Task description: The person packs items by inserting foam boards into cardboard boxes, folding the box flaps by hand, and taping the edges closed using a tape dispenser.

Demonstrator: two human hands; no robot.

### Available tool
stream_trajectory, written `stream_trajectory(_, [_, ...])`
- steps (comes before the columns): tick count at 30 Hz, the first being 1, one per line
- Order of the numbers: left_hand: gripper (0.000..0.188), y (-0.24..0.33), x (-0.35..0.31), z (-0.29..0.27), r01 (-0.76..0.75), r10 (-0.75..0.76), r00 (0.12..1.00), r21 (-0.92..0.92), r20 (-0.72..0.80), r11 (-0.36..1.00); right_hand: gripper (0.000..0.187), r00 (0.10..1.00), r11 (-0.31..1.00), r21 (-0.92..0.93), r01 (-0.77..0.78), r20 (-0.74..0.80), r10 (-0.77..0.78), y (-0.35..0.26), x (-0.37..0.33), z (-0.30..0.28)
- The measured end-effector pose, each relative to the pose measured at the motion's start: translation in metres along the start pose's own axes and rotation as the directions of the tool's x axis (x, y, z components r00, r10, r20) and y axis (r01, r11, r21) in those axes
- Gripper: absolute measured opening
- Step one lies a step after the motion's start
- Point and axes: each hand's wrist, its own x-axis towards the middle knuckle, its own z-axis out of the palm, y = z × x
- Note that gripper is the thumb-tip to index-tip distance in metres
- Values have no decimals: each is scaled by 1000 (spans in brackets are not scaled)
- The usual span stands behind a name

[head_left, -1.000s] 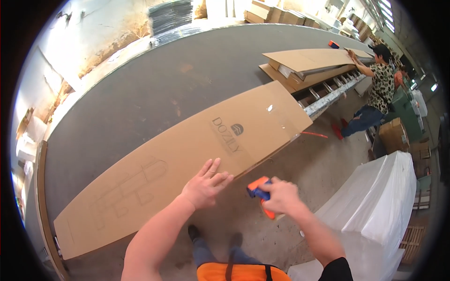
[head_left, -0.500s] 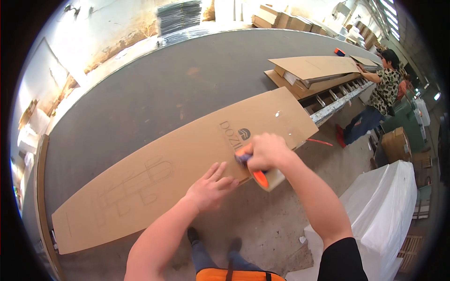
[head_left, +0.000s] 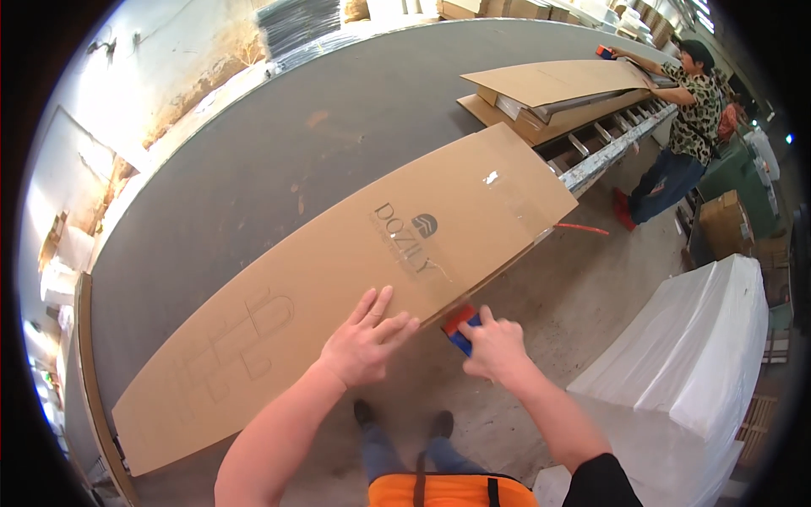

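A long, flat brown cardboard carton (head_left: 312, 279) lies across the grey table, with dark printing on top and a strip of clear tape near its right end. My left hand (head_left: 361, 345) rests on the carton's near edge, its fingers stretched out over the board. In my right hand (head_left: 497, 345) is a red and blue tape dispenser (head_left: 461, 326), gripped just off the near edge, right of the left hand. Part of the dispenser is hidden by the fingers.
Further along the grey table (head_left: 211, 186), a person (head_left: 693, 114) handles another carton (head_left: 562, 84), one hand at a second tape dispenser (head_left: 606, 52). A metal roller frame (head_left: 608, 152) runs beside that carton. A white-wrapped stack (head_left: 667, 346) stands at right.
My right hand has brought the tape dispenser down from the carton's printed top to beyond its near edge. My left hand stays on the board. The other person has reached toward the second dispenser.
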Motion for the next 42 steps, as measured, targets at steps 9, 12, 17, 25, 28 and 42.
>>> stream_trajectory(9, [68,6,-1,-1,13,-13,1000,3,10,1000,23,992,934,-335,125,60,-111,-32,18,28])
stream_trajectory(12, [66,8,0,-4,14,-14,1000,1,-16,1000,34,998,970,-245,-14,54,28,-34,-18,59])
stream_trajectory(17, [69,13,-2,-13,68,-67,998,44,-12,997,52,969,994,-11,-107,223,107,-37,-102,80])
stream_trajectory(25, [75,22,-10,-19,222,-224,974,71,21,973,65,815,39,999,0,-22,579,4,-114,121])
stream_trajectory(28, [76,25,-5,-16,235,-239,970,75,50,969,59,627,-384,735,558,-70,776,13,-48,140])
stream_trajectory(42, [78,21,1,-12,216,-214,976,83,-37,973,71,703,-579,734,356,198,683,-92,-5,214])
